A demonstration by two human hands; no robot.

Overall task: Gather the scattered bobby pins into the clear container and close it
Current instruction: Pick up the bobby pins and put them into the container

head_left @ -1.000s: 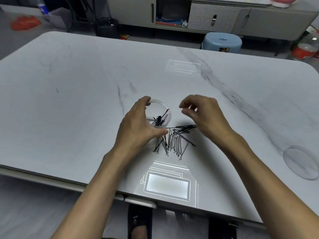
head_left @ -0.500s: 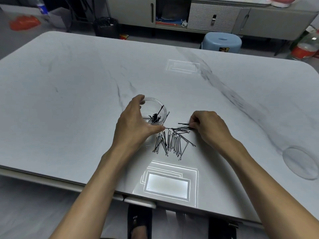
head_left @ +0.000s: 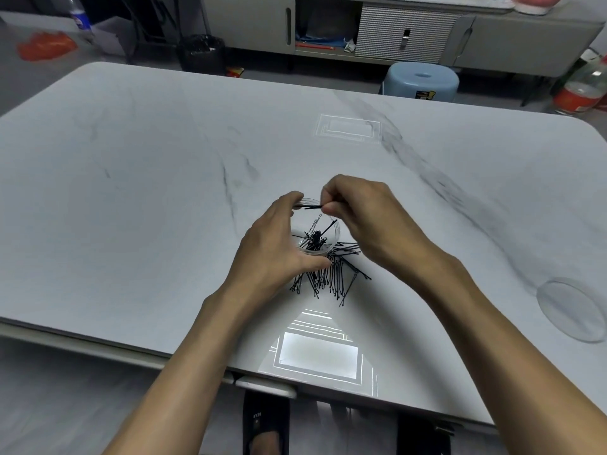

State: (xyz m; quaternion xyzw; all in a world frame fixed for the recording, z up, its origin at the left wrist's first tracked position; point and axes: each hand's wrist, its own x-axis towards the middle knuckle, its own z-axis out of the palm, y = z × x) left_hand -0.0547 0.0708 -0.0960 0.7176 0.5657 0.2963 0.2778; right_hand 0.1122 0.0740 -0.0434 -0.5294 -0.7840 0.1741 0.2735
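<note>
A small round clear container [head_left: 332,239] stands on the white marble table [head_left: 147,208], with several black bobby pins inside. My left hand [head_left: 276,244] wraps around its left side and holds it. My right hand [head_left: 364,215] hovers over the container's far rim, its fingertips pinching a black bobby pin [head_left: 310,207] held level above the opening. A pile of several loose bobby pins [head_left: 335,274] lies on the table just in front of the container. The clear round lid [head_left: 571,310] lies flat far to the right, near the table's edge.
The table's front edge runs close below my forearms. Beyond the far edge stand a blue stool [head_left: 422,82], a black bin [head_left: 202,52] and low grey cabinets [head_left: 407,31]. A plastic bottle [head_left: 583,87] sits on the floor at the right.
My right hand picked a pin from the pile's right side and lifted it up and left over the container. My left hand kept holding the container.
</note>
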